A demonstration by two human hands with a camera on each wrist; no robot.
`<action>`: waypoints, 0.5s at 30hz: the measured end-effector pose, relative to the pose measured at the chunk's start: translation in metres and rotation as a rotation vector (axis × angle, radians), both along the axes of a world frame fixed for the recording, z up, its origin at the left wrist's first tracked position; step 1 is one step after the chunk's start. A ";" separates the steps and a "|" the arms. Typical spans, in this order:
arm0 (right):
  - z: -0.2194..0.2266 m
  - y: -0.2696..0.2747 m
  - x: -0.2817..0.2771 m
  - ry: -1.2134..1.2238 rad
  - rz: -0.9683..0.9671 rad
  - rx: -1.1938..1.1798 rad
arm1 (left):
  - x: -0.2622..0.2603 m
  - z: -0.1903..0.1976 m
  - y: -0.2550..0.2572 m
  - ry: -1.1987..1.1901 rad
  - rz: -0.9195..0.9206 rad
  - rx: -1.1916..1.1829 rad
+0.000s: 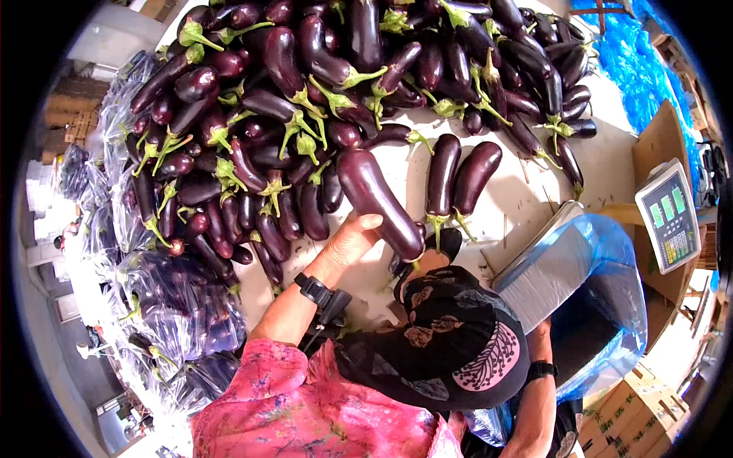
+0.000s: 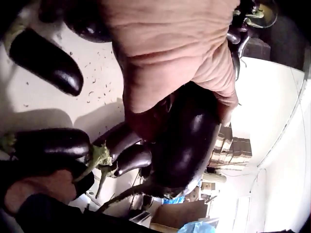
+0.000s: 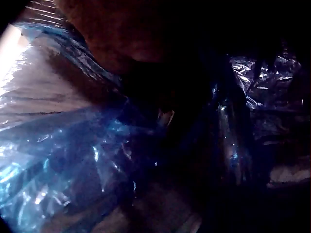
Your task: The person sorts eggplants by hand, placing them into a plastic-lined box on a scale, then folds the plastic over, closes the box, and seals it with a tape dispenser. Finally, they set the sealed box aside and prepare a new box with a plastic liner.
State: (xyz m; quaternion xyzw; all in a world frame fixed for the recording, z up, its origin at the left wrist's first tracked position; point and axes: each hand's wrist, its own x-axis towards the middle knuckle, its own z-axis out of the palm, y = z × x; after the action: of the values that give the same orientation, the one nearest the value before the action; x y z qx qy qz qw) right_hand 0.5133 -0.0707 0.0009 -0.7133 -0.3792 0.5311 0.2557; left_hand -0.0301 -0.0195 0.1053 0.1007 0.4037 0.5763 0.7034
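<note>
My left hand [image 1: 353, 243] grips a large, glossy eggplant [image 1: 379, 200] above the white table, thumb along its side. In the left wrist view the palm and curled fingers [image 2: 170, 53] wrap the eggplant [image 2: 190, 138], its stem end pointing down. Two eggplants [image 1: 441, 179] lie side by side to the right of it, stems toward me. My right hand [image 1: 540, 336] is down at the side of a blue plastic bag [image 1: 622, 267] that lines an open container. The cap hides part of that hand, and the right wrist view is very dark, so whether its fingers grasp the plastic I cannot tell.
A big heap of eggplants [image 1: 282, 114] spreads over the far and left side of the table [image 1: 527, 187]. Clear bags with eggplants [image 1: 175, 305] stand at the left. A scale display [image 1: 668, 217] and cardboard [image 1: 664, 145] are at the right, with blue plastic [image 1: 634, 61] behind.
</note>
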 end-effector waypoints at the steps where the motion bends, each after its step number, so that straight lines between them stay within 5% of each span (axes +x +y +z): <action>1: -0.003 0.002 -0.002 0.000 0.004 0.004 | -0.005 -0.003 0.002 0.049 -0.008 -0.021; 8: -0.030 0.019 -0.006 0.029 0.023 0.046 | -0.021 -0.009 0.025 0.586 -0.312 -0.235; 15: -0.058 0.045 -0.019 0.053 0.059 0.087 | -0.009 -0.058 0.038 0.696 -0.260 -0.393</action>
State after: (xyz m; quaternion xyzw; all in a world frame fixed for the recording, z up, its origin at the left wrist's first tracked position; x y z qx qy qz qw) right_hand 0.4947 -0.0256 -0.0567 -0.6758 -0.4157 0.5402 0.2806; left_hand -0.0387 0.0188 0.0470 0.2035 0.7035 0.3263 0.5977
